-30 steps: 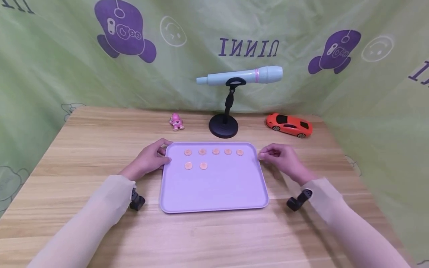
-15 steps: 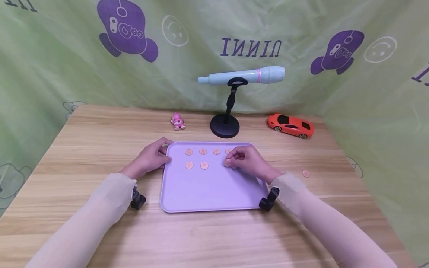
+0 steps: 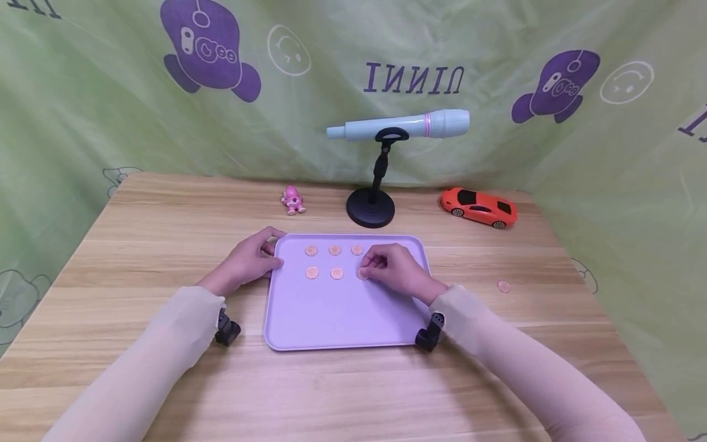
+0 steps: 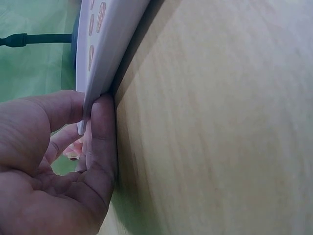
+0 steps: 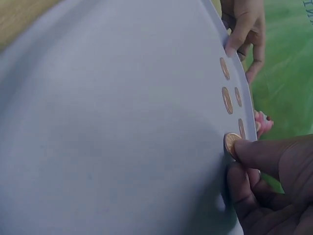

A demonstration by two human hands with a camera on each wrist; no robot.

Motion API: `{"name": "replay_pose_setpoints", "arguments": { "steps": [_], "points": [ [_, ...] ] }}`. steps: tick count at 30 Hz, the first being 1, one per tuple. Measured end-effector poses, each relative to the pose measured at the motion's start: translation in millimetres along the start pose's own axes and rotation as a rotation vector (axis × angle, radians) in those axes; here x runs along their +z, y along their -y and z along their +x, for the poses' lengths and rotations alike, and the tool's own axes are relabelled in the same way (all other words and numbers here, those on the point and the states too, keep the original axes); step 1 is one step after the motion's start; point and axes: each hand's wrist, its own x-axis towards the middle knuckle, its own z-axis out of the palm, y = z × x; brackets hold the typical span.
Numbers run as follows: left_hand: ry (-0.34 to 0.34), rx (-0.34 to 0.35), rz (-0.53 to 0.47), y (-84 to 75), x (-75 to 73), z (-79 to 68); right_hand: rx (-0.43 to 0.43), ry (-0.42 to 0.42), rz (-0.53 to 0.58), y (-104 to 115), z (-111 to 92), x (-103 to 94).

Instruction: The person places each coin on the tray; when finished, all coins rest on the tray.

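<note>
A lilac tray (image 3: 342, 319) lies on the wooden table. My left hand (image 3: 248, 261) grips its left rim, thumb (image 4: 68, 105) on the rim and a finger (image 4: 102, 117) underneath. Over the tray, my right hand (image 3: 394, 267) pinches a copper coin (image 5: 232, 145) between thumb and finger. That coin is low over the second row, right of two coins there, including the nearer one (image 3: 337, 273). Behind them runs a row of coins, its leftmost one (image 3: 312, 250) near the far rim; the right part of this row is hidden by my right hand.
A single coin (image 3: 503, 286) lies on the table (image 3: 552, 344) right of the tray. Behind the tray are a small pink figurine (image 3: 293, 201), a black stand (image 3: 370, 209) holding a light blue microphone (image 3: 386, 127), and an orange toy car (image 3: 478, 207). A printed green curtain (image 3: 309, 156) hangs behind.
My right hand has moved left from the tray's right edge to the second row, carrying the coin. The loose coin on the right has come into view. My left hand stays on the rim.
</note>
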Motion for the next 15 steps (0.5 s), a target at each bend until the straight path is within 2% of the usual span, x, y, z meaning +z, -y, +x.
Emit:
{"name": "replay_pose_setpoints", "arguments": {
  "steps": [15],
  "points": [
    [0.009,0.004,-0.016,1.4,0.3,0.3,0.036,0.004,-0.106,11.0,2.2,6.4]
  ]
}}
